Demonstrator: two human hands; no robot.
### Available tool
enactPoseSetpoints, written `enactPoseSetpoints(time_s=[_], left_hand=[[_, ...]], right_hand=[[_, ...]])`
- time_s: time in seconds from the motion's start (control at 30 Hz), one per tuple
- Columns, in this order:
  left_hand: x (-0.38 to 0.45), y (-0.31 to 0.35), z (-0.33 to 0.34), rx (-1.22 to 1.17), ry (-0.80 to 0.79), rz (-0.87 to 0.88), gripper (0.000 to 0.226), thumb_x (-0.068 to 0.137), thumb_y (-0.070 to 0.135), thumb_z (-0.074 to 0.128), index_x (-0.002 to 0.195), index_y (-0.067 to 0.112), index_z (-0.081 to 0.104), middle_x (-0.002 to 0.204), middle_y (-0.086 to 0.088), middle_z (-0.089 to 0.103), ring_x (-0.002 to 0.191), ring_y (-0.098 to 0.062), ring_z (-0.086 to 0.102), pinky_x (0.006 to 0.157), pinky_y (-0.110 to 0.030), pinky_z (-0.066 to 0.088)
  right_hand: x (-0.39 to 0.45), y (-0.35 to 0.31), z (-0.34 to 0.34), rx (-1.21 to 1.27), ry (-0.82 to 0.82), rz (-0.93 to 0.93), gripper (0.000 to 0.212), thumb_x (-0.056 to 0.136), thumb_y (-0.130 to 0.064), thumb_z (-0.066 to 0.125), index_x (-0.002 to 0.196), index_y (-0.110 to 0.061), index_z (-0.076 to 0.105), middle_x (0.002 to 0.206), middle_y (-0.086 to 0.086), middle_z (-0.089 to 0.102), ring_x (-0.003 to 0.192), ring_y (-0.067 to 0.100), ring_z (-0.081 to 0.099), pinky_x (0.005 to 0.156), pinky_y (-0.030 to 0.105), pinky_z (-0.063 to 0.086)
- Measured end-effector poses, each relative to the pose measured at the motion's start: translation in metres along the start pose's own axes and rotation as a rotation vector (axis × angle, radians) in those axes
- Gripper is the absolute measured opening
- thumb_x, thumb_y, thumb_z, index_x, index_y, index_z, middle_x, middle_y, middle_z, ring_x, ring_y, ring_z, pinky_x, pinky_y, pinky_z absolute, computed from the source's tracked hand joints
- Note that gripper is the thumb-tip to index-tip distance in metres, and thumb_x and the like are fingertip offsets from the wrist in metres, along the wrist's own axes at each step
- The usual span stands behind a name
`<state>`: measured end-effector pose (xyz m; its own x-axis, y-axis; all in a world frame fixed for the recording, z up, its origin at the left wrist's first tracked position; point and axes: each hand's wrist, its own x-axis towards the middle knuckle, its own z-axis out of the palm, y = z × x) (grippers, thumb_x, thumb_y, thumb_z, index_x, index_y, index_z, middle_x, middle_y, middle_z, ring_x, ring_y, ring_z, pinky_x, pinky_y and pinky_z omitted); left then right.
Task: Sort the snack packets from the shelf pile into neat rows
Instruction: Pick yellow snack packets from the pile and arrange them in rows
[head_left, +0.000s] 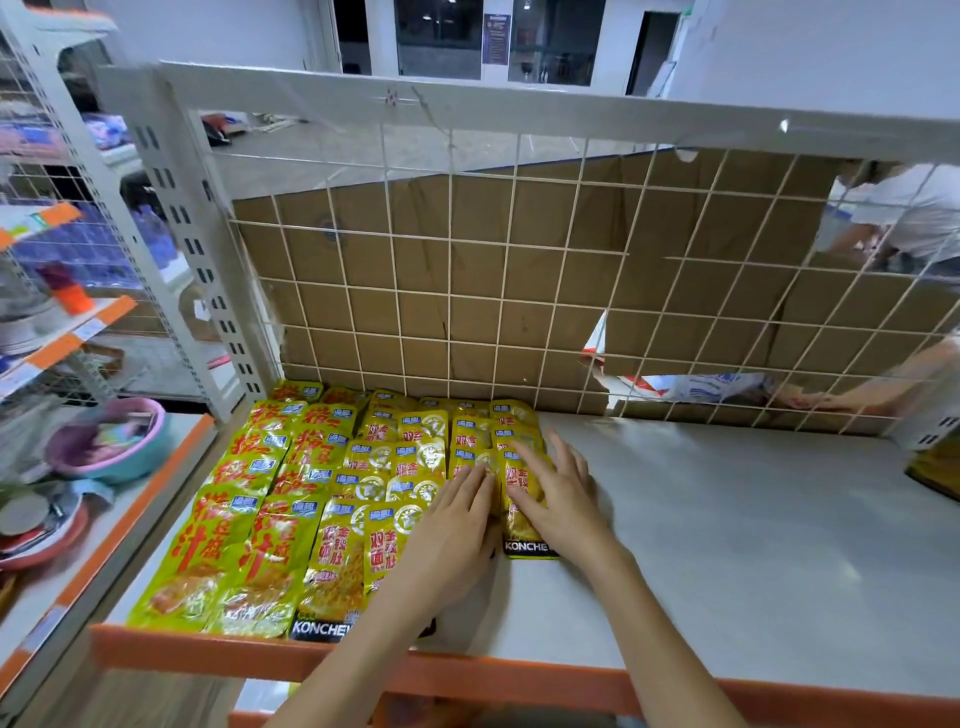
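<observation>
1. Spanning the whole view, the white shelf (727, 519) with its orange front edge carries everything; a wire grid (467, 270) backed by cardboard closes off the rear.
2. Across the shelf's left half lie the snack packets (291, 509) — yellow, overlapping like shingles in columns that run from the grid toward the front edge. No loose pile shows, so the sorting looks nearly done.
3. At the rightmost column (522, 467) both hands work. The left hand (457, 525) lies flat on the packets beside it, fingers straight, its grip open and holding nothing.
4. The right hand (556, 493) rests spread over that column's front packet, also flat — pressing, not pinching.
5. To do this step well, I would keep both palms flat, nudge the column leftward until it sits flush against its neighbour, and even out the overlap without lifting any packet.
</observation>
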<state>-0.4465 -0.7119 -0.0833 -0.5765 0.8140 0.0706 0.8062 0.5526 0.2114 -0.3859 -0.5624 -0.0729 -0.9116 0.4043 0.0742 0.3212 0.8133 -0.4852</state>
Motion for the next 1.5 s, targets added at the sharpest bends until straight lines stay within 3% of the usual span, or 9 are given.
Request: enactPoseSetpoints(time_s=[0.17, 0.4, 0.53, 0.67, 0.77, 0.87, 1.27, 1.37, 1.5], left_hand=[[0.004, -0.004, -0.001, 0.032, -0.036, -0.005, 0.065, 0.09, 0.038, 0.018, 0.138, 0.002, 0.043, 0.148, -0.012, 0.035, 0.136, -0.029, 0.038, 0.11, -0.035, 0.029], [0.001, -0.004, 0.001, -0.004, -0.016, -0.013, 0.083, 0.08, 0.046, -0.004, 0.148, 0.006, 0.022, 0.156, -0.008, 0.013, 0.145, -0.028, 0.012, 0.115, -0.033, 0.004], [-0.004, -0.005, -0.008, 0.026, 0.029, -0.043, 0.06, 0.088, 0.039, 0.034, 0.129, 0.0, 0.054, 0.138, -0.014, 0.049, 0.126, -0.031, 0.05, 0.105, -0.038, 0.035], [-0.011, -0.012, -0.004, 0.066, 0.009, -0.083, 0.068, 0.095, 0.05, 0.02, 0.151, 0.012, 0.01, 0.154, 0.004, 0.004, 0.146, -0.021, 0.003, 0.117, -0.032, 0.0], [-0.015, -0.008, -0.002, 0.044, -0.09, -0.038, 0.064, 0.085, 0.045, 0.027, 0.133, 0.012, 0.052, 0.141, -0.005, 0.047, 0.131, -0.025, 0.045, 0.107, -0.043, 0.037], [-0.014, -0.007, 0.001, 0.055, -0.043, -0.007, 0.052, 0.083, 0.041, 0.036, 0.118, 0.017, 0.066, 0.124, -0.002, 0.063, 0.116, -0.02, 0.059, 0.091, -0.042, 0.049], [-0.004, -0.007, -0.004, -0.028, 0.007, 0.031, 0.049, 0.094, 0.032, 0.045, 0.139, 0.014, 0.043, 0.147, -0.004, 0.039, 0.138, -0.025, 0.032, 0.113, -0.035, 0.022], [0.001, -0.008, -0.008, -0.004, 0.049, 0.076, 0.044, 0.092, 0.028, 0.051, 0.132, 0.012, 0.049, 0.14, -0.006, 0.044, 0.128, -0.028, 0.038, 0.106, -0.033, 0.028], [0.004, -0.007, -0.025, 0.0, 0.024, 0.07, 0.037, 0.087, 0.031, 0.058, 0.117, 0.009, 0.057, 0.122, -0.008, 0.055, 0.115, -0.031, 0.047, 0.092, -0.036, 0.037]], right_hand=[[0.01, -0.004, 0.002, -0.268, -0.101, -0.061, 0.049, 0.101, -0.045, 0.026, 0.149, -0.036, 0.018, 0.159, -0.011, 0.008, 0.146, 0.015, 0.004, 0.114, 0.036, 0.014], [0.004, -0.007, 0.005, -0.288, -0.091, -0.025, 0.051, 0.102, -0.044, 0.024, 0.15, -0.033, 0.014, 0.159, -0.008, 0.007, 0.146, 0.018, 0.004, 0.115, 0.036, 0.014], [-0.008, -0.005, -0.001, -0.224, -0.009, 0.023, 0.053, 0.1, -0.044, 0.03, 0.15, -0.026, 0.019, 0.158, -0.005, 0.011, 0.144, 0.02, 0.009, 0.114, 0.034, 0.015], [-0.032, -0.002, 0.007, -0.242, -0.025, 0.022, 0.055, 0.1, -0.043, 0.031, 0.149, -0.023, 0.018, 0.157, 0.0, 0.012, 0.142, 0.02, 0.014, 0.113, 0.035, 0.023], [-0.035, -0.001, 0.02, -0.258, -0.064, -0.015, 0.055, 0.102, -0.041, 0.022, 0.152, -0.023, 0.008, 0.16, 0.001, 0.001, 0.146, 0.019, 0.004, 0.116, 0.033, 0.014], [-0.038, -0.005, 0.024, -0.297, -0.039, -0.036, 0.058, 0.094, -0.039, 0.022, 0.144, -0.013, 0.039, 0.15, 0.008, 0.037, 0.137, 0.025, 0.038, 0.105, 0.036, 0.041], [-0.037, -0.01, 0.021, -0.398, -0.055, -0.08, 0.049, 0.096, -0.029, 0.031, 0.138, -0.009, 0.047, 0.144, 0.007, 0.046, 0.131, 0.024, 0.046, 0.105, 0.035, 0.04], [-0.034, -0.012, 0.011, -0.349, -0.084, -0.08, 0.05, 0.102, -0.03, 0.033, 0.149, -0.016, 0.025, 0.157, 0.002, 0.023, 0.143, 0.02, 0.021, 0.115, 0.032, 0.018], [-0.042, -0.021, -0.01, -0.227, 0.014, 0.008, 0.045, 0.098, -0.034, 0.042, 0.14, -0.018, 0.042, 0.146, 0.0, 0.039, 0.13, 0.024, 0.037, 0.105, 0.036, 0.03]])
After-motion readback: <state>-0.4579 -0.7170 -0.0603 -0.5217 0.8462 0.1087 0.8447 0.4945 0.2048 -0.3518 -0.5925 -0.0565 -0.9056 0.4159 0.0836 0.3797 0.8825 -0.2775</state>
